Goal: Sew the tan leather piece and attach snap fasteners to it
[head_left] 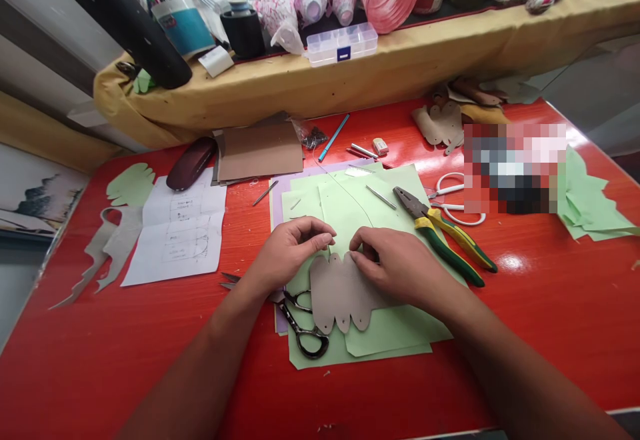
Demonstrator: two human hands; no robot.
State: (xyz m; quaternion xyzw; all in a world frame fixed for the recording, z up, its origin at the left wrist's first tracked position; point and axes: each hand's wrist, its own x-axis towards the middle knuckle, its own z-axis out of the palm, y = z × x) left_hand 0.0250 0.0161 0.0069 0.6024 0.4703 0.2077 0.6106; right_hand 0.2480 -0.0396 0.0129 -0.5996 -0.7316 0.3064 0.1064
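Note:
A grey-beige leather piece [337, 293] with scalloped, punched ends lies over pale green paper sheets [390, 337]. My right hand [393, 260] is closed, thumb and fingertips pinching the piece's top edge. At its upper left tab, my left hand [287, 253] is closed in a pinch; a thin dark line shows beneath the fingertips, too small to name. A thin thread [345, 190] curves across the paper towards my right hand. Black-handled scissors [300, 333] lie partly under my left wrist. Pliers [445, 233] with green and yellow handles rest beside my right hand.
White-handled scissors [453, 210] lie right of the pliers. A drawn paper pattern [180, 233], a dark glasses case [193, 163] and brown sheets [260, 150] are at left. Metal rods, a blue pen [334, 138] and an eraser [380, 147] lie behind. Jars line the raised shelf [280, 93].

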